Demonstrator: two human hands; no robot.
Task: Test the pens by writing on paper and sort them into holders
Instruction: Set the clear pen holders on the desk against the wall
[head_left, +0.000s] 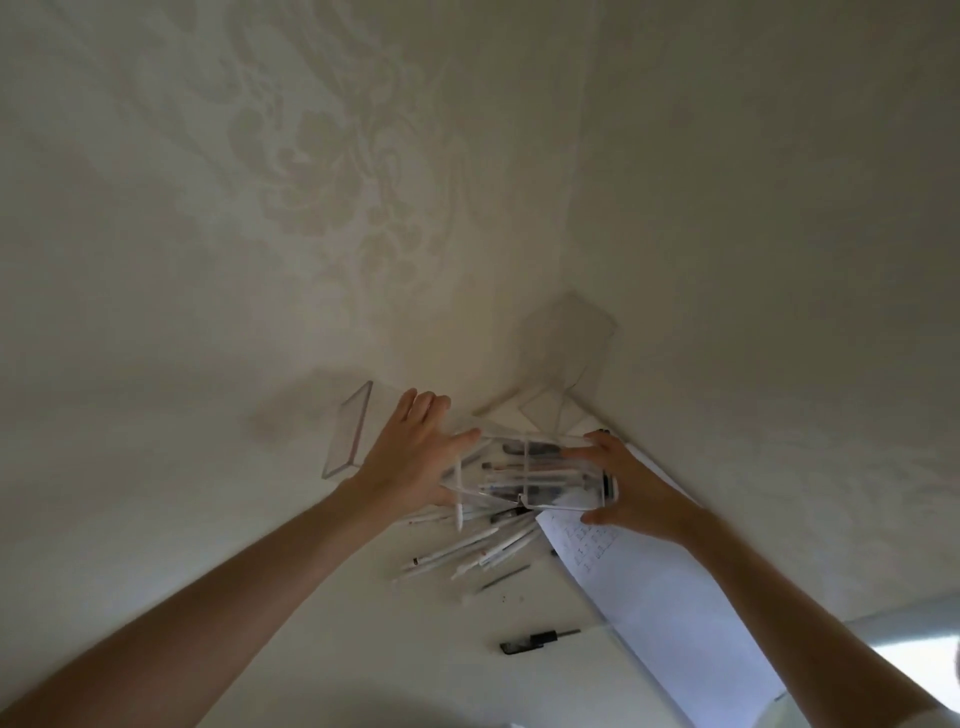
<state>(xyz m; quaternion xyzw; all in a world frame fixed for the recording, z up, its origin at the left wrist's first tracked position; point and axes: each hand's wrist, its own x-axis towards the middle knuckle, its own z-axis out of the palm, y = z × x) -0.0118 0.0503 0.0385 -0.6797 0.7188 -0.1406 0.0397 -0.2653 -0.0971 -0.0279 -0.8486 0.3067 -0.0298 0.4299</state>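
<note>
Two hands steady the clear holder (524, 470) tipped on its side over loose pens (485, 545) on the bench (208, 493), left hand (410, 452) pressing flat against one end, right hand (636, 493) curled round the other; it looks light, stiff and slippery, best gripped across its walls.

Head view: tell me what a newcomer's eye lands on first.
Both hands hold a clear holder mid-frame, tipped on its side with pens inside: the left hand lies flat against one end, and the right hand wraps round the other. Below it lies a pile of white pens, beside a sheet of paper to the right.
</note>
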